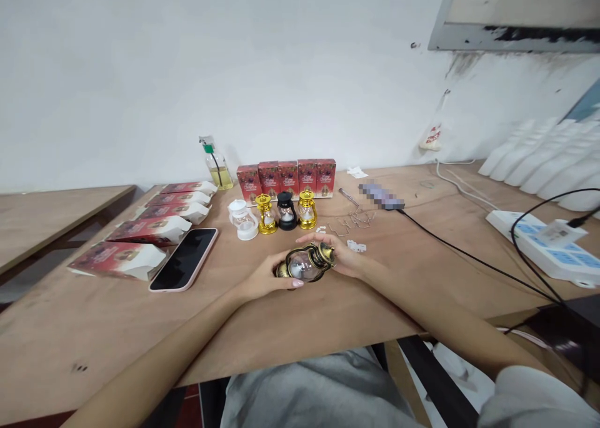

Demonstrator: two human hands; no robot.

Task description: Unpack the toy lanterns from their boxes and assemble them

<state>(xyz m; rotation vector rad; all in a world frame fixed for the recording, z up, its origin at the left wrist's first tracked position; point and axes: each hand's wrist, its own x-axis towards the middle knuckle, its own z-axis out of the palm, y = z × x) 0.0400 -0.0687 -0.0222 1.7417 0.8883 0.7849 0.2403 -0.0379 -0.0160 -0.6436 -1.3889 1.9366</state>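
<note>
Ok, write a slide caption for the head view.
Left hand and right hand hold a lantern sideways, with four lanterns and five red boxes standing behind it.

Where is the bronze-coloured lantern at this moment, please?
In the head view, the bronze-coloured lantern is below the picture's centre, held on its side between the left hand and the right hand, with the upright black lantern beyond it.

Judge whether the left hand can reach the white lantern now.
Probably yes: only bare tabletop shows between the left hand and the white lantern, though that hand would likely need to release the bronze lantern first.
</note>
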